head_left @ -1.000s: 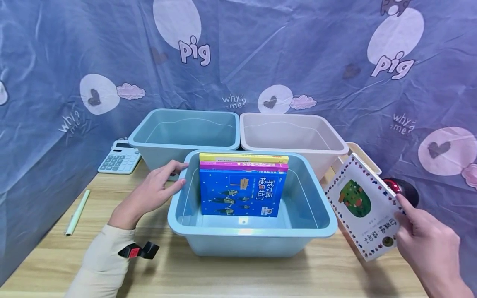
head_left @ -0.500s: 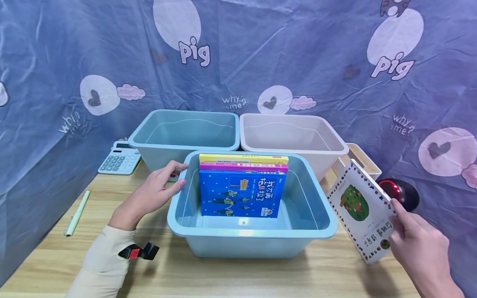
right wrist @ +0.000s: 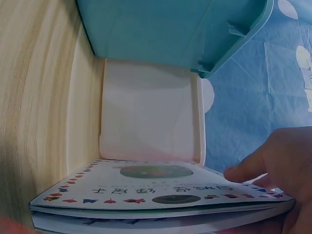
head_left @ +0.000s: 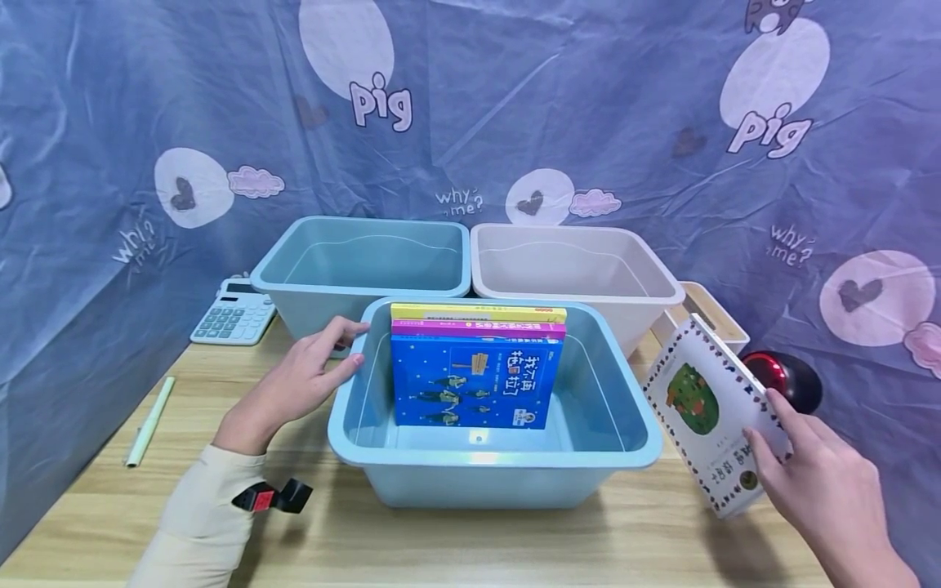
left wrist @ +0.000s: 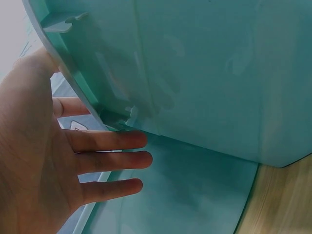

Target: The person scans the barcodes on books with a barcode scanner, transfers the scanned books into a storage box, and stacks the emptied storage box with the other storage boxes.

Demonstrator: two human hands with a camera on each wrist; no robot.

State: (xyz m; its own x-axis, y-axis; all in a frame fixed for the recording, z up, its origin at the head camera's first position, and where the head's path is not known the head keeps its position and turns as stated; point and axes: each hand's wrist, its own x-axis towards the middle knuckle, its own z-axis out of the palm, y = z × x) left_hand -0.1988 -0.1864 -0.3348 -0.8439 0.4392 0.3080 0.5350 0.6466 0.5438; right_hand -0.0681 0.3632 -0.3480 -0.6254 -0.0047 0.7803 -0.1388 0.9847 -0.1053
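Book (head_left: 704, 420): white, rectangular, paper, patterned border; tilted, right of the pale-blue rectangular plastic tub (head_left: 485, 459); whether it touches the pale wood-grain table (head_left: 412, 555), we cannot tell.
Book's long axis: slanting, far end leftward, near end rightward.
Right hand (head_left: 827, 469): nearer; thumb and fingers pinching the book's right edge.
Left hand (head_left: 297, 382): fingers spread, touching the tub's left rim.

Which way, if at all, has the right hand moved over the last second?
Yes. The right hand, pinching the white book, has moved slightly left in the head view, judged against the pale rear bin.
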